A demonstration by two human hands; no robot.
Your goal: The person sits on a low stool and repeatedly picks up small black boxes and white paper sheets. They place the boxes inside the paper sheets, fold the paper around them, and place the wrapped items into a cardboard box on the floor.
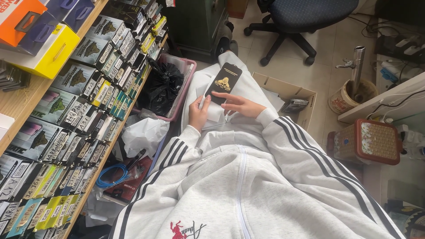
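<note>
I am seated, looking down my grey zip hoodie with dark sleeve stripes. My left hand [198,114] grips the lower left edge of a slim black packet with a gold emblem [224,80], held over my lap. My right hand [237,104] rests its fingers on the packet's lower right side. Under the packet, a few white sheets or sleeves [213,113] lie against my left palm and lap.
Wooden shelves [26,102] on the left hold several rows of small boxed packets. A pink bin with a black bag [164,84], white bags and a blue cable [111,175] lie by the shelf. An open cardboard box [292,96], office chair [295,22] and woven red box [371,140] stand right.
</note>
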